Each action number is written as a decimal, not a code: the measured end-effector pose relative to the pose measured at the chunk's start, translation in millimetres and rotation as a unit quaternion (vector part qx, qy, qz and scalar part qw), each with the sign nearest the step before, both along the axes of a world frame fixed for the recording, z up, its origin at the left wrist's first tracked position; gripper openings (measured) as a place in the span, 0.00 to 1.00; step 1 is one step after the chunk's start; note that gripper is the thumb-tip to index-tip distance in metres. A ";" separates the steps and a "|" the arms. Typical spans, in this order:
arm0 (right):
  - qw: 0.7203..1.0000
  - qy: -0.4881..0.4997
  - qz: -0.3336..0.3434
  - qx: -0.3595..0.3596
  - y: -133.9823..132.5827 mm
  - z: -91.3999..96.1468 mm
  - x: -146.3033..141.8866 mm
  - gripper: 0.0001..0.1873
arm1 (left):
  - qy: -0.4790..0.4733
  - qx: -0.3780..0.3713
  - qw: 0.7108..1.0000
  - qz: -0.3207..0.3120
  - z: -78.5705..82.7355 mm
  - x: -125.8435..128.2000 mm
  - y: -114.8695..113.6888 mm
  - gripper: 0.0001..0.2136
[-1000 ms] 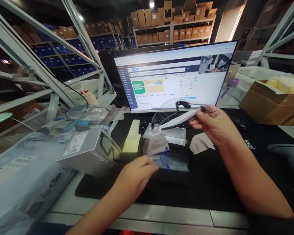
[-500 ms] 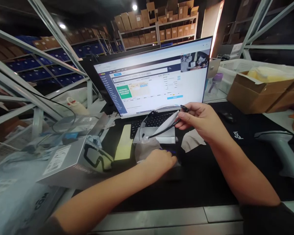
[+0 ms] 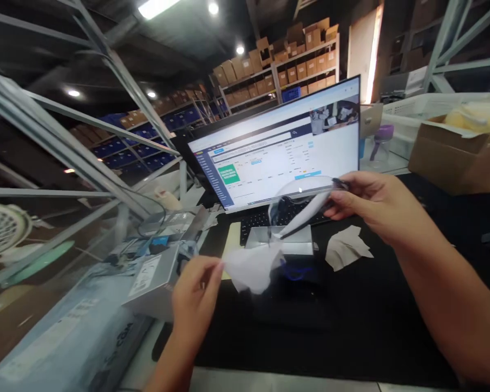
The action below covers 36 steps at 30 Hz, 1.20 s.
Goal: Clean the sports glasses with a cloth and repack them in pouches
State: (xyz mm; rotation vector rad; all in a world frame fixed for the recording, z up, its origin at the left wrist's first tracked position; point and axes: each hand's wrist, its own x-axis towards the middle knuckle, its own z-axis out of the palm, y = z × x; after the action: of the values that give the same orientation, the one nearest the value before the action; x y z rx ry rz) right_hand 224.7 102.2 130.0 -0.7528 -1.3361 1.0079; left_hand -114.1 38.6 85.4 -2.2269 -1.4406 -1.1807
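Observation:
My right hand [image 3: 369, 204] pinches a pair of clear safety glasses [image 3: 286, 202] by the end of one arm, holding them up before the keyboard. White wrapping [image 3: 310, 212] covers part of that arm. My left hand [image 3: 196, 296] pinches the edge of a thin white sheet [image 3: 253, 270], blurred by motion, which hangs below the glasses and reaches up to their lower end. Behind the sheet lies an open silver-white box part [image 3: 302, 242]. A grey box [image 3: 153, 288] stands beside my left hand, partly covered by it. Some dark blue cord-like thing [image 3: 297, 270] lies on the mat.
A monitor [image 3: 269, 152] stands behind the keyboard [image 3: 253, 219]. Crumpled paper [image 3: 347, 249] lies on the black mat near my right forearm. A grey plastic parcel [image 3: 77, 326] is at left, a cardboard box [image 3: 449, 155] at right. A metal frame [image 3: 85, 147] rises at left.
My left hand has moved left from the middle of the mat and now draws the white sheet out sideways. My right hand still holds the glasses. The view has shifted.

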 end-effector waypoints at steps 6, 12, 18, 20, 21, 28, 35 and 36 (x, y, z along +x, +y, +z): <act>1.000 -0.002 0.003 0.000 0.4 -13.7 -9.5 0.15 | 0.059 0.145 0.984 0.083 -29.2 -1.8 -27.6 0.09; 0.999 -0.031 -0.016 0.004 -2.9 -16.8 -1.3 0.13 | 0.103 0.059 0.990 0.077 -82.6 21.0 -48.3 0.07; 0.995 -0.087 -0.045 -0.013 -6.2 -15.7 -16.3 0.14 | 0.020 -0.146 0.988 0.042 -81.2 33.6 -51.4 0.16; 0.994 -0.096 -0.042 -0.022 -7.9 -15.4 -21.8 0.13 | 0.022 -0.199 0.974 0.108 -71.5 44.1 -47.7 0.17; 0.994 -0.101 -0.039 -0.028 -8.7 -15.3 -23.6 0.13 | 0.030 -0.212 0.967 0.142 -66.5 50.7 -44.8 0.16; 0.991 -0.103 -0.063 -0.051 -6.8 -16.0 -20.7 0.16 | 0.068 -0.214 0.955 0.193 -47.0 87.7 -21.9 0.14; 0.988 -0.118 0.009 -0.101 -5.3 -17.8 -20.3 0.17 | 0.036 -0.257 0.954 0.149 -45.7 60.3 -20.9 0.09; 0.989 -0.114 0.018 -0.096 -5.1 -18.4 -20.3 0.16 | 0.022 -0.256 0.957 0.139 -46.2 55.0 -22.1 0.10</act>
State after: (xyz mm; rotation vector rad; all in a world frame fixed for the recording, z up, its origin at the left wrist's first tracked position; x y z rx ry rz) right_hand 204.4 97.1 111.6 -1.0166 -1.4652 1.1171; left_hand -59.1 16.5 39.2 -2.2178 -2.1474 -0.7189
